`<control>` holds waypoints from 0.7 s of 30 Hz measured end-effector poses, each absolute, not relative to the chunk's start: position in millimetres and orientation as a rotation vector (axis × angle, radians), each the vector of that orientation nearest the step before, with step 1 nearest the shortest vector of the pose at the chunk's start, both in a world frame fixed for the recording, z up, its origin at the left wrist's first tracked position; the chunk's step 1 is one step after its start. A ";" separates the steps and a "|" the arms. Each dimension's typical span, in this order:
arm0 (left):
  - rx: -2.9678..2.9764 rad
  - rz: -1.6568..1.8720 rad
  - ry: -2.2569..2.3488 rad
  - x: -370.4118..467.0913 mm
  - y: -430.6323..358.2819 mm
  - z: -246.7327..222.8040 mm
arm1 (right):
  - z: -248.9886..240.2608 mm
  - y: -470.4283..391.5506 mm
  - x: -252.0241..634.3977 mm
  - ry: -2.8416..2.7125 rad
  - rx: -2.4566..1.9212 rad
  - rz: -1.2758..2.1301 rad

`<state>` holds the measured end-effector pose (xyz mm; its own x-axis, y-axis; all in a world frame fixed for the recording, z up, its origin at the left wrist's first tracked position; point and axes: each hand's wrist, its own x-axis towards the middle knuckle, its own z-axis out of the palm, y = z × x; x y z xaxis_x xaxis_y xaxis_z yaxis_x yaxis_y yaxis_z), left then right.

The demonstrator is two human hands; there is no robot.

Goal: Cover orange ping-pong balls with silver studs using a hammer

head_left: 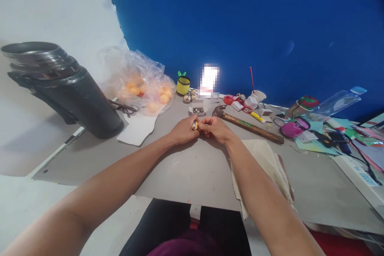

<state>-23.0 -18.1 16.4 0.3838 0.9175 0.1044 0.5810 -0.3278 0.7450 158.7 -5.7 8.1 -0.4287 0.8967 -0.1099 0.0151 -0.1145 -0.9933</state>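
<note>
My left hand (pixel 186 129) is closed round a small shiny ball (pixel 195 126) with gold and silver patches, held low over the grey table. Right beside it my right hand (pixel 214 129) has thumb and fingers pinched together at the ball's edge. Whatever lies between those fingertips is hidden or too small to make out. Just beyond the hands stands a small open box (pixel 198 111) of dark metal bits. Several shiny balls (pixel 187 98) rest behind that box. To the right of my right hand lies a claw hammer (pixel 249 126) with a worn wooden handle.
A dark thermos (pixel 69 88) without a lid stands at left, near a plastic bag of orange balls (pixel 144 88) and a sheet of white paper (pixel 138 130). A cloth (pixel 264 156) lies under my right forearm. Bottle (pixel 337 104), papers and a power strip (pixel 357 172) crowd the right.
</note>
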 end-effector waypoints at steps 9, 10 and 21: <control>2.028 0.708 1.272 -22.6 -19.1 18.6 | 11.7 -7.8 157.1 -1.467 -1.067 1.598; 2.022 0.706 1.266 -22.6 -19.5 19.7 | 11.7 -7.7 157.2 -1.470 -1.067 1.594; 1.974 0.671 1.168 -28.5 -19.1 24.8 | 10.7 -6.4 160.1 -1.494 -1.061 1.587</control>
